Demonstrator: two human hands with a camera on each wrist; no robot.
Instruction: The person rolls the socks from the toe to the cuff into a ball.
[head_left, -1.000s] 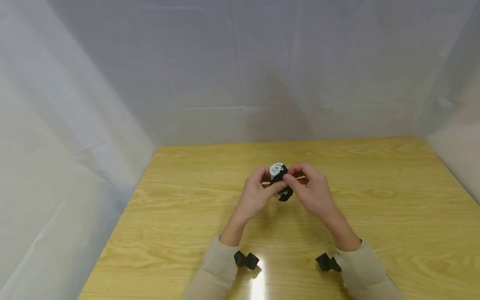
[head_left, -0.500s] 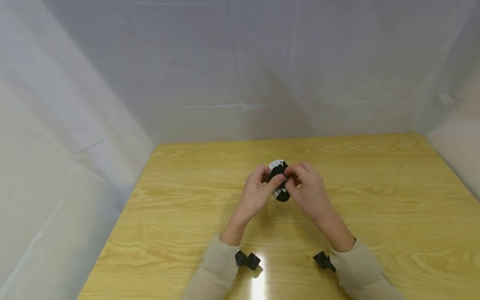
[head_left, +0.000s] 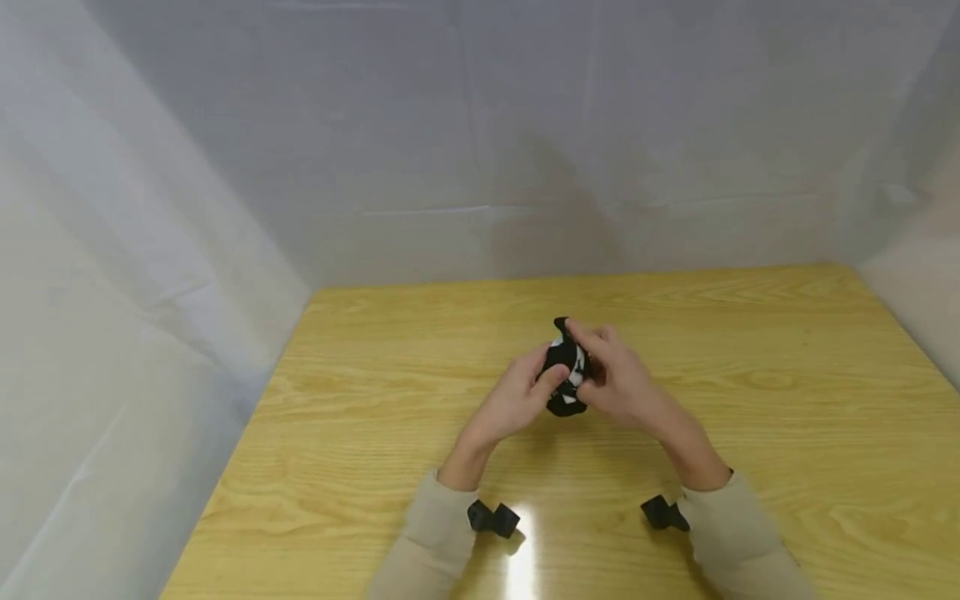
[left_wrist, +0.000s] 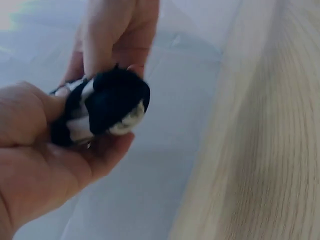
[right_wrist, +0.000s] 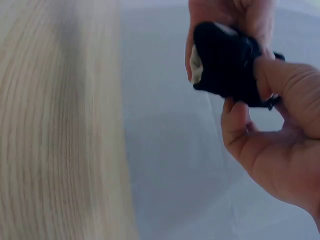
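No lettering, label, brand, number or sign can be read in any view.

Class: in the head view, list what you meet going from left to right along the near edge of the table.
Left sleeve → left wrist camera → glare patch → right wrist camera → right sleeve.

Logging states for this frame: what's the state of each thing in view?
sock bundle: black and white, rolled into a ball, held above the table between both hands.
left hand: fingers curled round the bundle.
right hand: fingers curled over the bundle's top.
table: wooden, bare where visible.
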